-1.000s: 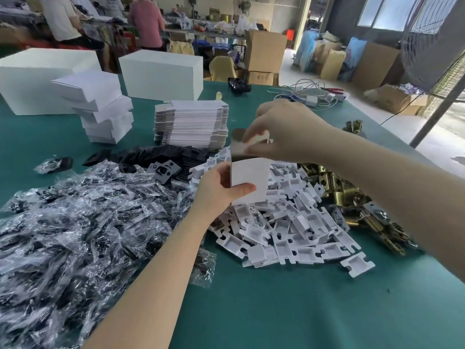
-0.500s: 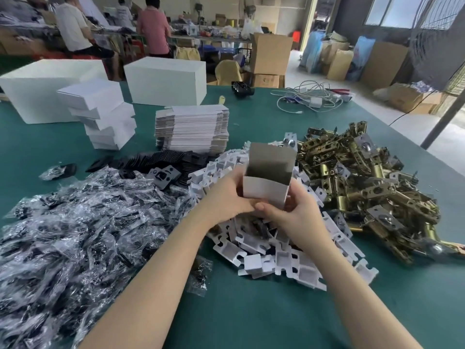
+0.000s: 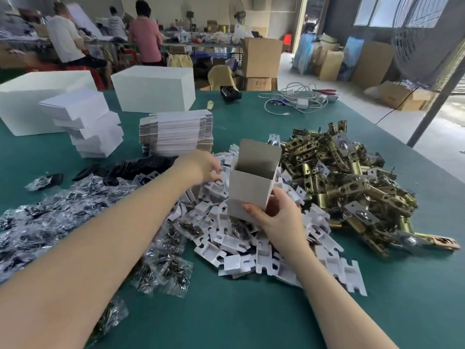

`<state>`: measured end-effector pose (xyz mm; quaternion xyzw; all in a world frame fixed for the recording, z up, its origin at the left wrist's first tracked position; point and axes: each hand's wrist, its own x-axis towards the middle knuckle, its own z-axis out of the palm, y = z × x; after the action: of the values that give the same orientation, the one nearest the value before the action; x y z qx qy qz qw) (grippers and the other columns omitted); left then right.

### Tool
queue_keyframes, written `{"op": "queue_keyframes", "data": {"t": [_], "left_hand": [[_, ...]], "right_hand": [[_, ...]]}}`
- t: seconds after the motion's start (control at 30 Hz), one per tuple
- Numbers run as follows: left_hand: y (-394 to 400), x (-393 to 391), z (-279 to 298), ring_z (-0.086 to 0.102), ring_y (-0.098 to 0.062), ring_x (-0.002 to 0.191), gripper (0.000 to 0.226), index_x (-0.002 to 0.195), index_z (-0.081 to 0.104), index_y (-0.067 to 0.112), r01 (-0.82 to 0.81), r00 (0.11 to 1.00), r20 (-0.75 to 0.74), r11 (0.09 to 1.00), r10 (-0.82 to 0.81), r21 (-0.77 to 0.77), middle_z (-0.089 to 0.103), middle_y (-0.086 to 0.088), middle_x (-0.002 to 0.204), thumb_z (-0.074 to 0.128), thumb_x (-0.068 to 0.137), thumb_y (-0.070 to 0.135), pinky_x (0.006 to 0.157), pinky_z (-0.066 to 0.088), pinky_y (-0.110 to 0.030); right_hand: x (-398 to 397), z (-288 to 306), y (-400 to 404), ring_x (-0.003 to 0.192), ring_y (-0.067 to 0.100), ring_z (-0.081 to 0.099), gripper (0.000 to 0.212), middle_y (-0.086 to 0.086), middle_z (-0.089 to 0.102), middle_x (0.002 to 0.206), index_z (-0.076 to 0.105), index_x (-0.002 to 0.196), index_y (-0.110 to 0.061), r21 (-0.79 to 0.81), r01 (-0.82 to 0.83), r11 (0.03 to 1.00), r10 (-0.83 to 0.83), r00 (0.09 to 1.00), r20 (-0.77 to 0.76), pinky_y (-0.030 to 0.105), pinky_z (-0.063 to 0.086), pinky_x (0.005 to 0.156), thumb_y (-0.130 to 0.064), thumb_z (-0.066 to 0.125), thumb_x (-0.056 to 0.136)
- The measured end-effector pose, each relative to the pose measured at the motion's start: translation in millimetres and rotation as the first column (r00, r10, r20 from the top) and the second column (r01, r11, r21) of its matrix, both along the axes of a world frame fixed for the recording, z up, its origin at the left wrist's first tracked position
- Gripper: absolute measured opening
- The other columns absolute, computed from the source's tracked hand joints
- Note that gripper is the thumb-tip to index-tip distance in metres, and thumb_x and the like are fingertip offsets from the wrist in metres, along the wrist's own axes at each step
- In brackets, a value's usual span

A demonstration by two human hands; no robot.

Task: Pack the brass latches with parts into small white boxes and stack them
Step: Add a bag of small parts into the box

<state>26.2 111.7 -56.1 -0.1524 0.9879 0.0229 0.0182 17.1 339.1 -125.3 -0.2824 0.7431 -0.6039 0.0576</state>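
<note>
Above the inserts [image 3: 234, 245], right hand [image 3: 279, 215] grips upright open-topped box [image 3: 249, 190]; left hand [image 3: 201, 165] unclear.

The left hand [image 3: 201, 166] has its fingertips buried among white inserts [image 3: 241, 243], grip unclear. People [image 3: 146, 39] at upper left are blurred. Both forearms run off the bottom edge.

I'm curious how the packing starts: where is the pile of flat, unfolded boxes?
In the head view, the flat box blanks sit left of centre on the green table, between the stack of packed white boxes and the brass latches.
</note>
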Motion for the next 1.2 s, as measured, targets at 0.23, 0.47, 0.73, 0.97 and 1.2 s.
{"op": "queue_keyframes", "data": {"t": [0.23,0.47,0.73,0.97,1.2], "left_hand": [[2,-4,-16,0.047,-0.024,0.070,0.034,0.061,0.047,0.020,-0.115,0.983,-0.141,0.993,0.115,0.007,0.046,0.003,0.066,0.056,0.094,0.018,0.055,0.033,-0.025],[-1,6,8,0.058,-0.012,0.090,0.012,0.099,0.069,0.019,-0.102,0.692,-0.542,0.808,0.477,0.581,0.063,0.008,0.099,0.064,0.097,0.030,0.079,0.044,-0.028],[27,65,83,0.075,-0.019,0.080,0.020,0.087,0.068,0.030,0.625,0.567,-0.803,0.539,0.183,0.564,0.076,0.006,0.091,0.082,0.080,0.018,0.060,0.056,-0.021],[57,56,79,0.070,0.003,0.084,0.024,0.093,0.076,0.025,0.541,0.728,-0.629,0.792,-0.273,0.283,0.068,0.021,0.087,0.078,0.082,0.004,0.093,0.057,-0.034],[65,47,65,0.069,0.003,0.083,0.026,0.095,0.076,0.023,0.523,0.762,-0.568,0.812,-0.310,0.258,0.072,0.014,0.087,0.071,0.084,-0.001,0.080,0.056,-0.019]], "right_hand": [[-1,-1,-2,0.085,0.013,0.068,0.032,-0.008,0.071,0.094,0.056,0.100,-0.043,-0.005,-0.034,0.999,0.034,0.999,0.013,0.044,0.060,0.072,-0.028,0.078,0.083],[-9,-2,-12,0.090,0.009,0.068,0.037,-0.012,0.072,0.097,0.057,0.103,-0.046,-0.051,-0.087,0.995,0.088,0.996,0.028,0.040,0.060,0.078,-0.026,0.080,0.081],[-10,-5,-15,0.089,0.002,0.067,0.036,-0.013,0.072,0.098,0.056,0.103,-0.046,-0.061,-0.086,0.994,0.088,0.995,0.038,0.027,0.059,0.074,-0.026,0.078,0.082],[-9,-5,-13,0.088,0.002,0.067,0.036,-0.012,0.072,0.098,0.057,0.103,-0.046,-0.069,-0.081,0.994,0.084,0.996,0.044,0.026,0.059,0.074,-0.024,0.078,0.083],[-9,-5,-13,0.091,0.004,0.069,0.037,-0.012,0.073,0.099,0.058,0.106,-0.044,-0.091,-0.098,0.991,0.103,0.994,0.045,0.027,0.059,0.074,-0.024,0.078,0.083]]}}
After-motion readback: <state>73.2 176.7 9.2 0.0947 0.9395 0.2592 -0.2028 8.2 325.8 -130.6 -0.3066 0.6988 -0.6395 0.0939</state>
